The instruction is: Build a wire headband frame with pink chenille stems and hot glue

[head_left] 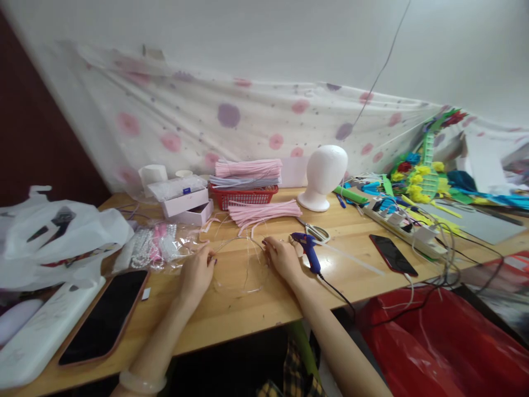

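A thin wire hoop [238,237] curves between my two hands over the wooden table, with finer clear strands looping below it. My left hand [199,273] is closed, its fingertips pinching the hoop's left end. On the opposite side my right hand [284,258] holds the hoop's right end between thumb and fingers. Right beside that hand lies a blue hot glue gun [308,251], its black cord trailing over the table's front edge. Scissors [316,231] rest just behind the glue gun. A bundle of pink pipe cleaners [264,213] lies beyond the hoop.
Behind stand a red basket [243,197] of pipe cleaners and a white foam head [326,173]. To the left are bagged beads [155,245], a large phone [105,317] and a plastic bag [61,237]. A phone [393,255] and a power strip [405,229] lie right.
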`<state>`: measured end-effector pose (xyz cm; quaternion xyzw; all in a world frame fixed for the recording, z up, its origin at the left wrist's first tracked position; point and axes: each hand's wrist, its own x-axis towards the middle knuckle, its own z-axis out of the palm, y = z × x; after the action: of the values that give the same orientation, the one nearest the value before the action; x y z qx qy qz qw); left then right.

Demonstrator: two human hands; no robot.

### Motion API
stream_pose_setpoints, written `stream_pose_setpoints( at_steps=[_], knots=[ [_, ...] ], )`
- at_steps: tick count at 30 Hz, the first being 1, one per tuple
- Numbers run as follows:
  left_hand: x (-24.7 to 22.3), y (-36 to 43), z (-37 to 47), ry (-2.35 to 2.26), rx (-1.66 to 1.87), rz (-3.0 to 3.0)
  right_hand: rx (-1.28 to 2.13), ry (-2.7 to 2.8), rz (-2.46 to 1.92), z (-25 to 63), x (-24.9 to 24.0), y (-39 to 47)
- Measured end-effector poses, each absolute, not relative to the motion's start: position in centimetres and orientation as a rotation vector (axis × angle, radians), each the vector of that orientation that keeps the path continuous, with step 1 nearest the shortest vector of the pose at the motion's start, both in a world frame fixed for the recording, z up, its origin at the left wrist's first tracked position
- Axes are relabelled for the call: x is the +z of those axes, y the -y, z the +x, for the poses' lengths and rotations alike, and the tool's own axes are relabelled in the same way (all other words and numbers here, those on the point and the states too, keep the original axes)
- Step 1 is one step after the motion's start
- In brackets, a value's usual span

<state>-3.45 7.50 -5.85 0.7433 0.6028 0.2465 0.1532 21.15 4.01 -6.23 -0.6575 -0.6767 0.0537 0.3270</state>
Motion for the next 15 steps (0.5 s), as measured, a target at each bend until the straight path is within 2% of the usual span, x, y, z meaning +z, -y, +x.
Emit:
stream_pose_setpoints(
  at_steps=[8, 15],
  knots=[
    [-5.6, -7.4, -3.7, -1.590, 0.908, 2.044, 0.067, 1.724, -1.638, 21.4, -6.7, -4.0],
    [-3.3, -6.4, -1.7, -1.245, 1.114, 1.946, 0.091, 1.790, -1.448, 21.2, -6.6, -3.3]
  ],
)
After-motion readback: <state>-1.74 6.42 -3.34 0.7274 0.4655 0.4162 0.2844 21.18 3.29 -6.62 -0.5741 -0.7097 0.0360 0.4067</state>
